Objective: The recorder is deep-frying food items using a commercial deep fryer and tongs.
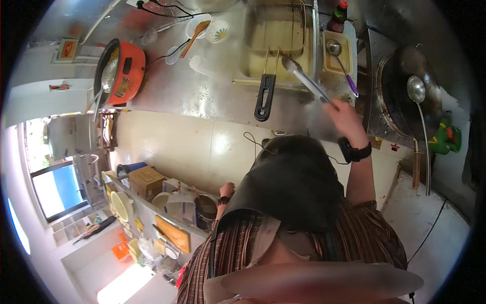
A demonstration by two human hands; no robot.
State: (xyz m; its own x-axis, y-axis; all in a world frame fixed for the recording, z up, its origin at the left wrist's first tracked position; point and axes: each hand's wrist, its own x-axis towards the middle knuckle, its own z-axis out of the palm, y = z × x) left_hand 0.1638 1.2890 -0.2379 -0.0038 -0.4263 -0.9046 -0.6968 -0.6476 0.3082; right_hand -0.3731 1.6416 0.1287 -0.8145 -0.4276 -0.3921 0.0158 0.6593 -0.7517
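Observation:
My right hand (344, 119) grips a pair of metal kitchen tongs (311, 83) by the rear end. Their dark tips are over the front part of the deep fryer (245, 78), just right of the basket's wire arms. A wire frying basket (281, 36) sits in the pale yellow oil, its black slotted handle (265, 98) sticking out over the counter's front edge. At my side, past the dark apron (292, 182), hangs my left hand (227, 189). Its fingers look curled, but their inner side is hidden.
Right of the fryer, a ladle with purple handle (351, 85) rests in a yellowish tray (327, 68) near a sauce bottle (337, 19). Further right stands a wok (404, 64) with a long ladle (416, 89). An orange pot (131, 72) and wooden spatula (194, 40) occupy the counter's left.

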